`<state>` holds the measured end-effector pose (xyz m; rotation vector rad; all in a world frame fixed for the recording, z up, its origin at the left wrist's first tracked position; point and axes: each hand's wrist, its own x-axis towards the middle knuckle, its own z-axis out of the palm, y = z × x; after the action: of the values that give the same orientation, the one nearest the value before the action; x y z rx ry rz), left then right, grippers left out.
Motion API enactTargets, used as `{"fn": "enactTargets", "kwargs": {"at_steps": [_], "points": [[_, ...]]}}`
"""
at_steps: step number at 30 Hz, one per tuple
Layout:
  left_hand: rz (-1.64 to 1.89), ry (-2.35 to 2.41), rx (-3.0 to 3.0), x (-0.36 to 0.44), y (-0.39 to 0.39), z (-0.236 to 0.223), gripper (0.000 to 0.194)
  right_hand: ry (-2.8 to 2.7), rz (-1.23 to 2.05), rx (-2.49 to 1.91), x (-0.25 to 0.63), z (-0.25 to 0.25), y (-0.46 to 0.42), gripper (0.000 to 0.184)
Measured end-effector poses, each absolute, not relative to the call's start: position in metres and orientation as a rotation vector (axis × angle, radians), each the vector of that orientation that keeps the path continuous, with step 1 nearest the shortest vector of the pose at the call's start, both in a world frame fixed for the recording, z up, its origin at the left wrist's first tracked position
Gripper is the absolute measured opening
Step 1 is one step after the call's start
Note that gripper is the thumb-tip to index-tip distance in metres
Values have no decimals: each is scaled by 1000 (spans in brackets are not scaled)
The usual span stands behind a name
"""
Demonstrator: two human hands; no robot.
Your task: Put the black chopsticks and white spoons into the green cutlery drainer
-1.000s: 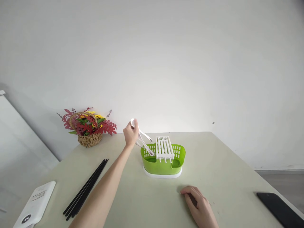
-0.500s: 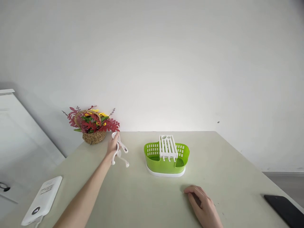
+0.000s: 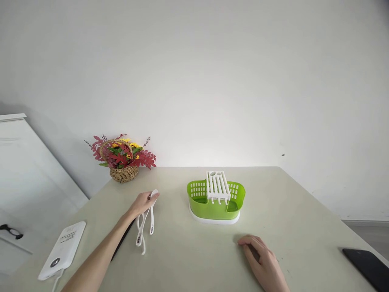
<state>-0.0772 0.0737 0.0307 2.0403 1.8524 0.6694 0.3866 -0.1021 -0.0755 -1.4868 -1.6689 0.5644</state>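
Observation:
My left hand (image 3: pixel 147 202) is closed around the bowl ends of several white spoons (image 3: pixel 151 221), left of the green basket. Their long handles hang down toward the table, some with hooked ends and some with dark marks. A dark thin strip (image 3: pixel 123 239) shows beside my left forearm; its kind is partly hidden. In the middle of the table stands a green basket (image 3: pixel 209 211) on a white base, with a white slotted rack (image 3: pixel 218 186) with hooks fitted across it. My right hand (image 3: pixel 263 259) rests on the table in front of the basket, its fingers curled together, nothing seen in them.
A wicker basket of artificial flowers (image 3: pixel 124 174) stands at the back left, near the wall. A white power bank (image 3: pixel 63 251) with a cable lies at the left edge, beside a white cabinet (image 3: pixel 33 170). A black phone (image 3: pixel 367 263) lies at the right edge.
My left hand has come nearer and turned, so the spoon handles now hang downward. The dark strip beside my forearm has come into view. My right hand stays in place.

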Motion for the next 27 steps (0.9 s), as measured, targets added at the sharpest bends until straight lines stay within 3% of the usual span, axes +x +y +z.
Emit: {"fn": "enactTargets", "kwargs": {"at_steps": [8,20,23,27], "points": [[366,1821,2319,-77,64,25,48,-1663,556,-1490,387,-75,-101,26],[375,1883,2707,-62,54,29,32,-1649,543,-1477,385,-71,-102,26],[518,1837,2810,-45,57,41,29,-1646,562,-1481,384,-71,-103,27],[1012,1647,2899,14,56,74,28,-1639,556,-1482,384,-68,-103,26]]}}
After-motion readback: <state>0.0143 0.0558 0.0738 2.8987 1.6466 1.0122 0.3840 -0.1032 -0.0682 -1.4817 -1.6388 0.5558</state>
